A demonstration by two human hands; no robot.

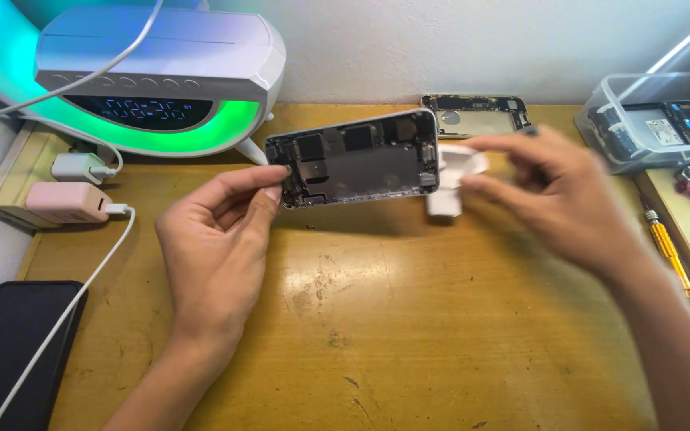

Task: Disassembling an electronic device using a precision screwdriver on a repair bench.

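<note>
Nearest to us lay a dark phone [13, 351], face up at the lower left corner of the wooden tabletop [409, 335], with a white cable [65, 319] running across its edge up to a pink charger [65, 202] plugged in beside a white charger [79, 167].

Above the middle of the tabletop we saw the left hand [217, 239] pinching the left short end of an opened phone housing [354, 158] between thumb and forefinger, fingers closed on it. The housing hung clear of the wood, its inner side with dark components turned toward us, tilted slightly up to the right. It reached from the left hand's fingertips across to the right hand [553, 191].

The right hand was blurred; its fingers were closed on a piece of white cloth or tissue [453, 183], which sat just beside the housing's right end, partly behind it. Whether the cloth touched the housing we could not tell.

Further back lay 1 more phone shell [477, 116], a clear plastic box of parts [656, 120] at the right, a yellow-handled screwdriver [668, 247], and a glowing clock lamp [153, 80] at the left.
</note>
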